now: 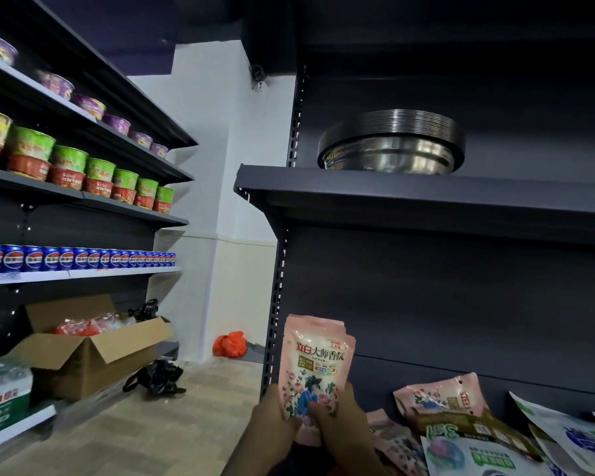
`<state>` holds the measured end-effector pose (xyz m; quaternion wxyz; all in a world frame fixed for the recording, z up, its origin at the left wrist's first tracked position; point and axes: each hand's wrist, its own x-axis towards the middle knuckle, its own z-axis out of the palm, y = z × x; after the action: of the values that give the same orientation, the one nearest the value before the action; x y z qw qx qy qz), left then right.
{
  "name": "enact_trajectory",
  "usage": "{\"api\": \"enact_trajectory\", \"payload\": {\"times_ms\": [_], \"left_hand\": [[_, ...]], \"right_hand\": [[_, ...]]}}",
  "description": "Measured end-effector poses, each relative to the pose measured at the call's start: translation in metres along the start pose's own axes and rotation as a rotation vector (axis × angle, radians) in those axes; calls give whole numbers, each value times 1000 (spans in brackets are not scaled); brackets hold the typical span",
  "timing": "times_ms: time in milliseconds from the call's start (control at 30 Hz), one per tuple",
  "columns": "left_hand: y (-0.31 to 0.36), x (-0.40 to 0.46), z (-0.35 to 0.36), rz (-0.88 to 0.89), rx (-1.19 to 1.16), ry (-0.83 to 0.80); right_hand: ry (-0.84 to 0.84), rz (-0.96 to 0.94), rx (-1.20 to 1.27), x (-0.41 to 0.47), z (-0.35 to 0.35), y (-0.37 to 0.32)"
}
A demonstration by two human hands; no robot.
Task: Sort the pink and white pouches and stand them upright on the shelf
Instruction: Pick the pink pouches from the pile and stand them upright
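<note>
Right, both my left hand (275, 412) and right hand (340, 415) grip the glossy pink flowered pouches (315, 362) by the base, long axis upright; dark metal shelf (426, 379) lies just right, nearer my right hand.

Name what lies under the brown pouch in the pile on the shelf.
Under the brown pouch lie a pink pouch behind it and a white pouch in front. Anything deeper in the pile is covered.

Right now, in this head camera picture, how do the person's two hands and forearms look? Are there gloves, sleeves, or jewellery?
Both hands are bare: the left hand and the right hand carry no gloves. No ring shows on the visible fingers, and no watch or bracelet shows at the wrists. The forearms run down to the bottom edge of the picture without any sleeve in view. No markings can be seen.
</note>
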<state>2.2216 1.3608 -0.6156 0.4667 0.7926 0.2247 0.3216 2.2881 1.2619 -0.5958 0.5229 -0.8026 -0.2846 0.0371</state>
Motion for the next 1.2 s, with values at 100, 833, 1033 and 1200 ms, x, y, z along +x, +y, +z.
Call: {"api": "enact_trajectory", "payload": {"times_ms": [100, 833, 1033, 1200], "left_hand": [[-7, 3, 5, -50, -8, 27], [-16, 39, 17, -35, 15, 36], [-16, 41, 17, -35, 19, 15], [-15, 34, 15, -30, 9, 14]], "right_hand": [[-5, 25, -44, -2, 0, 0], [120, 41, -28, 31, 13, 3], [112, 46, -32, 34, 16, 7], [104, 62, -12, 30, 13, 7]]}}
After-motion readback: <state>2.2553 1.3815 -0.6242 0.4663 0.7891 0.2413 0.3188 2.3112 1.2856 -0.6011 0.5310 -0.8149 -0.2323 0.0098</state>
